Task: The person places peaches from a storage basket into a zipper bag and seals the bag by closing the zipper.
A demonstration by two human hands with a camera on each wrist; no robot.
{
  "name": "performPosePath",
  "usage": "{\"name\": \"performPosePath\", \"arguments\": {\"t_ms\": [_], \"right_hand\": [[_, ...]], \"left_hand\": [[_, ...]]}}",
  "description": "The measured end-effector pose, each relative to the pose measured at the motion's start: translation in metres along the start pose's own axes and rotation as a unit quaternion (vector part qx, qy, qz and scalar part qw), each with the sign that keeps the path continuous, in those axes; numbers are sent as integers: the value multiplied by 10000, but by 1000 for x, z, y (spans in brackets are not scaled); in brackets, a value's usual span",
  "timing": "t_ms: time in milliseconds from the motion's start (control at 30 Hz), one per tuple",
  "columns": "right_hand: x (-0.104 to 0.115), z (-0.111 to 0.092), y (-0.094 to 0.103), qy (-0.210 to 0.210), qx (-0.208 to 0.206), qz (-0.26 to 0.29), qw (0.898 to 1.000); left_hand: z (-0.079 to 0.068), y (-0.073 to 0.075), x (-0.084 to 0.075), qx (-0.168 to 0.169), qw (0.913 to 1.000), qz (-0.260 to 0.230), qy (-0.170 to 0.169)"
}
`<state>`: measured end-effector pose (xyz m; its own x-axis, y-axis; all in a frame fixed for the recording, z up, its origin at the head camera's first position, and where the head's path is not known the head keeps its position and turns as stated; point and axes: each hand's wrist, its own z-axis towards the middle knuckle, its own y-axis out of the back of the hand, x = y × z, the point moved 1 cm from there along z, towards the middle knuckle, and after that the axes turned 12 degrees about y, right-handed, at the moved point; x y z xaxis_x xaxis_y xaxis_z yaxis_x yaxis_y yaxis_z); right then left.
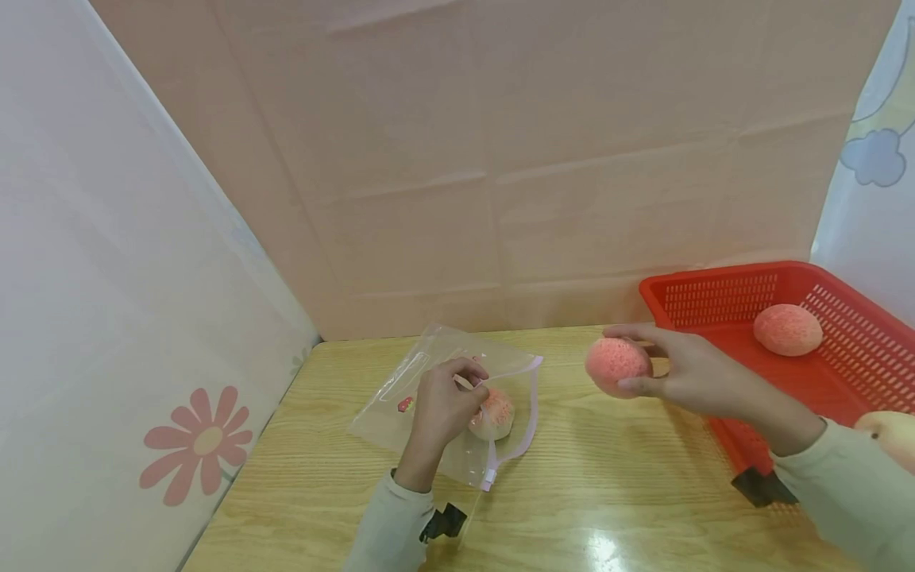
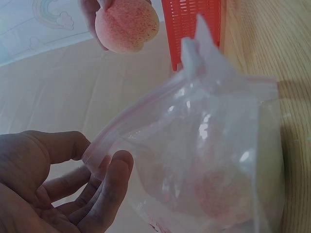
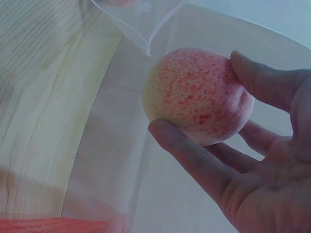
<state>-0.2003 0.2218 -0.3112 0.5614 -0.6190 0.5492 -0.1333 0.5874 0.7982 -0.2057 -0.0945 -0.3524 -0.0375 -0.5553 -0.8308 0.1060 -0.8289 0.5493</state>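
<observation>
My right hand (image 1: 689, 373) grips a pink, speckled peach (image 1: 616, 365) above the table, between the bag and the basket. In the right wrist view, thumb and fingers curl round the peach (image 3: 197, 97). A clear zip bag (image 1: 400, 397) with a pale purple zip edge lies on the table, its mouth spread to the right. My left hand (image 1: 446, 401) pinches the upper edge of that mouth, as the left wrist view shows at the zip strip (image 2: 116, 124). Inside the bag sits another peach (image 1: 498, 415), seen blurred through the plastic.
A red plastic basket (image 1: 722, 318) stands at the right of the wooden table (image 1: 572, 492). It holds a pink peach (image 1: 788, 330) and a paler yellowish fruit (image 1: 892, 435), partly cut off by the frame. A beige cloth wall (image 1: 500, 159) rises behind the table.
</observation>
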Motion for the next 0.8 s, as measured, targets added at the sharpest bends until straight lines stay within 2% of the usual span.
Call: {"name": "performPosePath", "arguments": {"t_ms": [267, 800], "right_hand": [[0, -1, -7, 160, -49, 73, 9998], [-1, 2, -16, 157, -7, 218, 9996]], "left_hand": [[0, 0, 0, -33, 10000, -2, 6], [0, -1, 0, -32, 10000, -12, -17]]}}
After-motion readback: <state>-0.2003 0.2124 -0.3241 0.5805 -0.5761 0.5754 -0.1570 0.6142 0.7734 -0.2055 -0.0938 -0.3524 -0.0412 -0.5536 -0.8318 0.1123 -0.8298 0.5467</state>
